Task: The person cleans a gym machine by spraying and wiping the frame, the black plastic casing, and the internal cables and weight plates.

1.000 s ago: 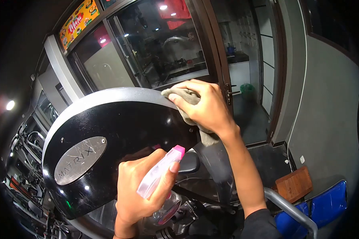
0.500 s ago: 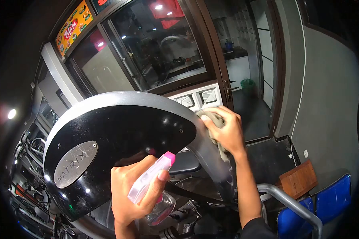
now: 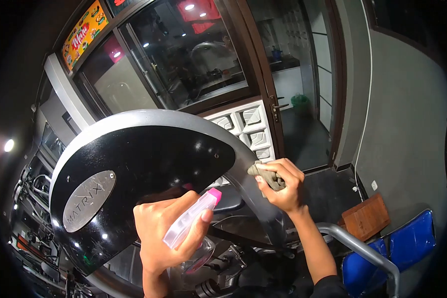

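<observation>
My left hand [image 3: 166,231] grips a clear spray bottle [image 3: 193,217] with a pink nozzle, its fingers wrapped round the neck in front of the machine's black panel. In my right hand [image 3: 287,186] is a bunched grey-green cloth [image 3: 266,176], pinched between thumb and fingers at the outer edge of the curved silver frame [image 3: 243,166]. That frame borders a glossy black panel [image 3: 149,154] with an oval "MATRIX" badge [image 3: 89,201]. Below the right hand the silver frame runs down with a smeared sheen.
A grey tubular handle [image 3: 357,248] curves at the lower right, beside blue seats [image 3: 412,238] and a wooden box [image 3: 366,217]. Behind the machine stand a white patterned panel [image 3: 253,136] and a brown-framed door [image 3: 268,74]. More gym equipment [image 3: 27,208] fills the left side.
My right hand and the cloth have moved down along the silver frame, and the cloth is now more bunched up. The left hand keeps its grip on the bottle. The view has shifted slightly.
</observation>
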The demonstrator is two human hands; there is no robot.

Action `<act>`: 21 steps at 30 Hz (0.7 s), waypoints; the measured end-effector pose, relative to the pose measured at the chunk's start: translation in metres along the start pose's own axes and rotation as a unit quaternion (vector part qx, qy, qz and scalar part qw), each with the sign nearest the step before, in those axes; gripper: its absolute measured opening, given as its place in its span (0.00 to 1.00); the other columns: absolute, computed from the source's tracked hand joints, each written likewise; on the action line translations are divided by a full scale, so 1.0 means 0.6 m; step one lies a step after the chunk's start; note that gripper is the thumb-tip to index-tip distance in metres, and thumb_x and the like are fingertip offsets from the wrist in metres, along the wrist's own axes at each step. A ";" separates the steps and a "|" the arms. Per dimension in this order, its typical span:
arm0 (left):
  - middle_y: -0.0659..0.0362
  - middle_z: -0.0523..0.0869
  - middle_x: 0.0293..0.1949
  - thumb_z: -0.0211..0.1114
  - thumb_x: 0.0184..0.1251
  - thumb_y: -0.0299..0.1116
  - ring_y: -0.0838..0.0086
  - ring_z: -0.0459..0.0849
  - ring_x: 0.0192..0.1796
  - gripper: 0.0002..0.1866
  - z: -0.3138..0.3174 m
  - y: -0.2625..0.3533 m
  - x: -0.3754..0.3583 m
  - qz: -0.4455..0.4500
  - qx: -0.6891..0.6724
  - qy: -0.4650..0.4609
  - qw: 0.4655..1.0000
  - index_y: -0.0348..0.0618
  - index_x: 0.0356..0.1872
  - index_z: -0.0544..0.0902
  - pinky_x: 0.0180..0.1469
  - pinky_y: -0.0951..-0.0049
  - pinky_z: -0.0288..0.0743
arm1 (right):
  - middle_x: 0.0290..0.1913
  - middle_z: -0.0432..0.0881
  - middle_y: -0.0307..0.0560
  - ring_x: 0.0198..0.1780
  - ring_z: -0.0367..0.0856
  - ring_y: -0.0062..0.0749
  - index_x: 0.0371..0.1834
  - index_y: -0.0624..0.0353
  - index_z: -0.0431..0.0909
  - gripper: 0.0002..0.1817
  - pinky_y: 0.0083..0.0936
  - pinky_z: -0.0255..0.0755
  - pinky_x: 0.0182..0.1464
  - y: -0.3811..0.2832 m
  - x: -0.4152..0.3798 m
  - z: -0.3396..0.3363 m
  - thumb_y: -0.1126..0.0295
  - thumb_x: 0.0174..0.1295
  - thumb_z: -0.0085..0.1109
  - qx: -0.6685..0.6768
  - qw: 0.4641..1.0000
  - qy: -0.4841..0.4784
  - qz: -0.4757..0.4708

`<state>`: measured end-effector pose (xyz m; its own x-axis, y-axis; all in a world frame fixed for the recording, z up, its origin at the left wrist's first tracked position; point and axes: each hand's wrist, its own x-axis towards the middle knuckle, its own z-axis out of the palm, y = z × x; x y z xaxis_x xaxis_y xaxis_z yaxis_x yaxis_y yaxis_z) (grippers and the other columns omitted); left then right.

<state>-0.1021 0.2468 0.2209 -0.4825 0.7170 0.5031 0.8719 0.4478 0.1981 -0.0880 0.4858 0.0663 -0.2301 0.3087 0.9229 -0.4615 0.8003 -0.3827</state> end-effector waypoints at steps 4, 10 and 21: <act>0.60 0.77 0.13 0.58 0.63 0.47 0.71 0.75 0.14 0.20 0.006 -0.005 0.000 0.041 -0.001 0.024 0.999 0.43 0.21 0.83 0.22 0.74 0.65 | 0.35 0.86 0.46 0.34 0.85 0.35 0.42 0.60 0.86 0.11 0.26 0.77 0.38 -0.023 0.021 0.021 0.74 0.56 0.70 0.034 0.997 0.016 0.069; 0.61 0.76 0.12 0.59 0.63 0.46 0.71 0.75 0.14 0.18 0.006 -0.008 -0.001 0.056 -0.011 0.023 0.998 0.45 0.21 0.83 0.22 0.73 0.66 | 0.38 0.84 0.46 0.39 0.85 0.37 0.47 0.58 0.85 0.13 0.28 0.77 0.41 -0.063 0.067 0.060 0.72 0.58 0.70 0.068 0.995 0.024 0.069; 0.60 0.78 0.13 0.59 0.67 0.45 0.69 0.78 0.15 0.19 0.006 -0.006 -0.005 0.075 -0.037 0.050 0.995 0.47 0.20 0.82 0.23 0.73 0.67 | 0.38 0.81 0.34 0.38 0.80 0.28 0.43 0.44 0.87 0.21 0.26 0.79 0.35 -0.043 -0.040 -0.009 0.71 0.42 0.76 -0.167 0.982 -0.068 -0.061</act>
<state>-0.1043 0.2450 0.2155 -0.3385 0.7140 0.6128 0.9392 0.2966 0.1732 -0.0658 0.4605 0.0545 -0.3127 0.1478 0.9383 -0.1903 0.9580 -0.2143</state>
